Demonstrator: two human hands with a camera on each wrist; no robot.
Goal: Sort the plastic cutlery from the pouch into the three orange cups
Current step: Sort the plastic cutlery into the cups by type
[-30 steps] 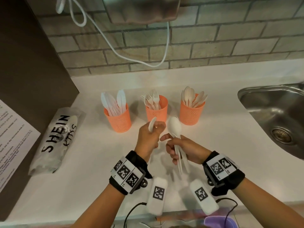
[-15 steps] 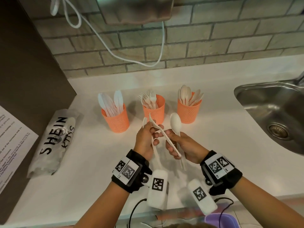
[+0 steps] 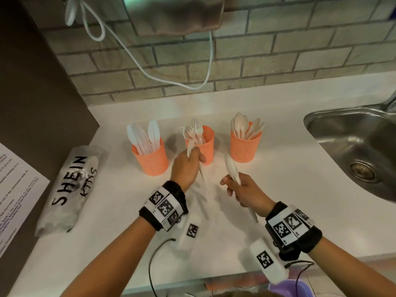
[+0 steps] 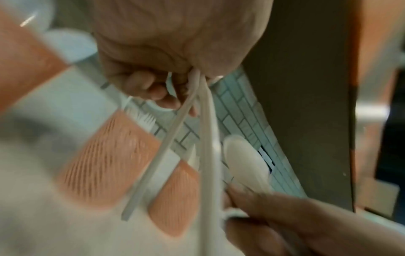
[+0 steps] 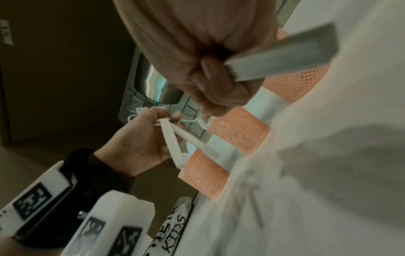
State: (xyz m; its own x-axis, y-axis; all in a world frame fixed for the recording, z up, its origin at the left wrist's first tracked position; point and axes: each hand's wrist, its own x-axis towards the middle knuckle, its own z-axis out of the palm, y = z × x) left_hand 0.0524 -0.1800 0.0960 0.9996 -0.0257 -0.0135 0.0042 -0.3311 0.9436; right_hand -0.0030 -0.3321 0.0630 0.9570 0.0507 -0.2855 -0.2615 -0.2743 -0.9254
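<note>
Three orange mesh cups stand in a row on the white counter: the left cup (image 3: 153, 160) holds knives, the middle cup (image 3: 205, 144) forks, the right cup (image 3: 246, 147) spoons. My left hand (image 3: 185, 168) sits just in front of the middle cup and grips two white cutlery pieces (image 4: 186, 138). Their heads are blurred, so I cannot tell the kind. My right hand (image 3: 244, 191) is lower and to the right, gripping a white spoon (image 3: 231, 168) bowl-up in front of the right cup. The SHEIN KIDS pouch (image 3: 70, 189) lies at the left.
A steel sink (image 3: 317, 118) is set into the counter on the right. A printed sheet (image 3: 15, 185) and a dark panel (image 3: 32, 93) border the left side. A white cable (image 3: 150, 76) hangs on the brick wall. The counter's front edge is near my wrists.
The hands have drawn apart. The piece that lay between both hands is now in the left hand, which moved up toward the middle cup. The right hand shifted right with its spoon.
</note>
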